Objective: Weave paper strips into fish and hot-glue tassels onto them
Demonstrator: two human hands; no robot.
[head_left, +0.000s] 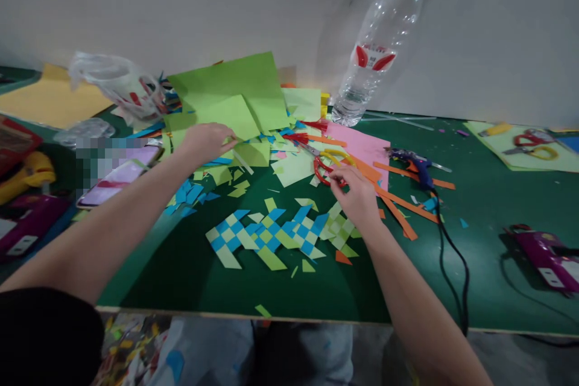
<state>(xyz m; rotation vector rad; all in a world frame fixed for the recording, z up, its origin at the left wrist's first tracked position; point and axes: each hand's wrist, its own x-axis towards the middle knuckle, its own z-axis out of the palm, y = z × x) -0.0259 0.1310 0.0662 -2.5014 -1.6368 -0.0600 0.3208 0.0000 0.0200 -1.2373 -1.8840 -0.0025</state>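
My left hand [205,142] reaches over a pile of light green paper sheets [235,111], with its fingers curled on the edge of a green piece. My right hand [357,196] rests by the red and yellow scissors [328,166], its fingertips pinched at the red handle loop. Between my arms lies a woven strip of blue and green paper [266,232] on the dark green table [190,277]. Loose green and blue scraps [192,193] lie around it.
A clear plastic bottle [377,48] stands at the back by the wall. Pink paper [362,145], orange strips [398,202], a blue glue gun [418,166] with its black cord, a second pair of scissors [534,145], a plastic bag [120,84], a phone [120,178] and purple tools [545,253] lie about.
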